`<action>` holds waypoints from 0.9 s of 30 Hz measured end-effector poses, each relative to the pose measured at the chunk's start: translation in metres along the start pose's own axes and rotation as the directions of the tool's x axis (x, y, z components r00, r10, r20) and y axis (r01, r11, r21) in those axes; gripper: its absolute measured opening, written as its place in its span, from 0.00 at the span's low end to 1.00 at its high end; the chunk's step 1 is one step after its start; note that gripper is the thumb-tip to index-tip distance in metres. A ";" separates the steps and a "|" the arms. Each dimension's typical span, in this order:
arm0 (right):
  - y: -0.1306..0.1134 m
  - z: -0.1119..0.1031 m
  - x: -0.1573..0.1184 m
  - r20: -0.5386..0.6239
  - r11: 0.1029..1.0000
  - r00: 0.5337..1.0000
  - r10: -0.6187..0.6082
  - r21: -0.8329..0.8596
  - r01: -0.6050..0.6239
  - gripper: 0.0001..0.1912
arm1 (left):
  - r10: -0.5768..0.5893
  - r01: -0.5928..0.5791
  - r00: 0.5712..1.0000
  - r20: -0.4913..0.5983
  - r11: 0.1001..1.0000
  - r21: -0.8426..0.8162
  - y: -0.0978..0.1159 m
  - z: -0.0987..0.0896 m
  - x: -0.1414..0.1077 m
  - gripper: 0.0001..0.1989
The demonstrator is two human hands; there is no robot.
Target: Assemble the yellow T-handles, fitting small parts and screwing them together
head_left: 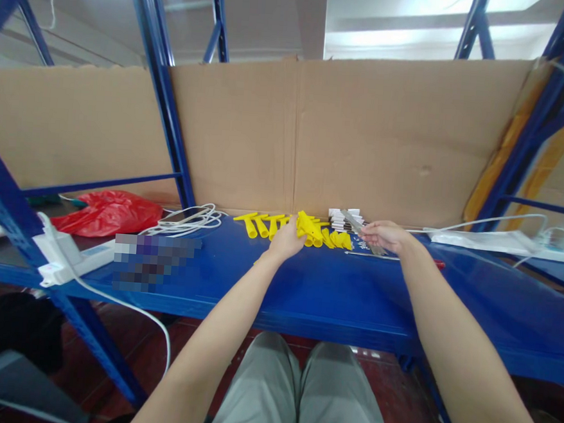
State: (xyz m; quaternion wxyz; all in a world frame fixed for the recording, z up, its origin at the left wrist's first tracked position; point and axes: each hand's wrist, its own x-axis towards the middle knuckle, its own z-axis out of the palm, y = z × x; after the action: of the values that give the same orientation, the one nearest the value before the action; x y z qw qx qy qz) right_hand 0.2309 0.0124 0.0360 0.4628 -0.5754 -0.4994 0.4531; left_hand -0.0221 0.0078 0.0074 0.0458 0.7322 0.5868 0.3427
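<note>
My left hand (287,239) is closed around a yellow plastic piece (305,223), above the other yellow parts. A row of yellow T-shaped plastic pieces (249,225) lies to its left and behind it. Flat yellow pieces (340,240) lie just to its right. In my right hand (385,237) is a thin, flat grey metal strip (351,221), pinched between the fingers and pointing toward the back left. Small white blocks (338,219) are stacked behind the strip. A thin metal rod with a red end (438,264) lies below my right hand.
The blue shelf (324,292) is backed by a cardboard sheet (365,133) and framed by blue posts (167,100). On the left are a red plastic bag (110,214), coiled white cable (192,219) and a power strip (90,257). A white packet (477,240) lies at right.
</note>
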 end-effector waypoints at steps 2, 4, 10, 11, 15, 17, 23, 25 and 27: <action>0.005 -0.017 0.004 -0.071 0.993 0.997 0.027 -0.115 -0.035 0.09 | 0.010 -0.010 1.000 0.002 1.000 0.016 0.000 0.000 -0.001 0.32; 0.015 -0.028 0.011 -0.192 0.964 0.981 0.018 -0.256 -0.068 0.10 | 0.027 -0.027 1.000 0.007 0.999 0.022 0.001 -0.001 -0.002 0.32; 0.040 -0.039 0.032 -0.282 0.849 0.959 -0.029 -0.514 -0.125 0.10 | 0.109 -0.109 0.993 0.038 0.994 0.010 0.001 -0.001 -0.002 0.31; 0.042 -0.039 0.034 -0.285 0.842 0.958 -0.032 -0.524 -0.128 0.10 | 0.116 -0.117 0.992 0.045 0.993 0.011 0.001 -0.001 -0.003 0.30; 0.044 -0.039 0.035 -0.267 0.822 0.960 -0.083 -0.563 -0.086 0.09 | 0.127 -0.129 0.989 0.073 0.991 0.026 0.001 0.001 -0.003 0.30; 0.042 -0.039 0.031 -0.256 0.796 0.961 -0.106 -0.601 -0.072 0.11 | 0.129 -0.132 0.988 0.083 0.990 0.039 0.001 0.001 -0.003 0.31; 0.030 -0.032 0.017 -0.297 0.672 0.948 -0.117 -0.726 -0.144 0.12 | 0.160 -0.171 0.979 0.127 0.983 0.074 0.002 0.001 -0.005 0.31; 0.029 -0.031 0.016 -0.302 0.649 0.946 -0.114 -0.743 -0.159 0.13 | 0.173 -0.184 0.976 0.135 0.980 0.076 0.002 0.000 -0.005 0.31; 0.030 -0.031 0.018 -0.297 0.651 0.947 -0.119 -0.744 -0.152 0.12 | 0.178 -0.190 0.974 0.137 0.979 0.078 0.002 0.000 -0.005 0.31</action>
State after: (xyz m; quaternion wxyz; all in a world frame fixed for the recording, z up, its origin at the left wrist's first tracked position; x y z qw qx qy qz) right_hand 0.2678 0.0257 0.0106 0.2499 -0.7857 -0.5556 0.1076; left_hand -0.0209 0.0025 0.0058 0.0186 0.8054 0.5272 0.2704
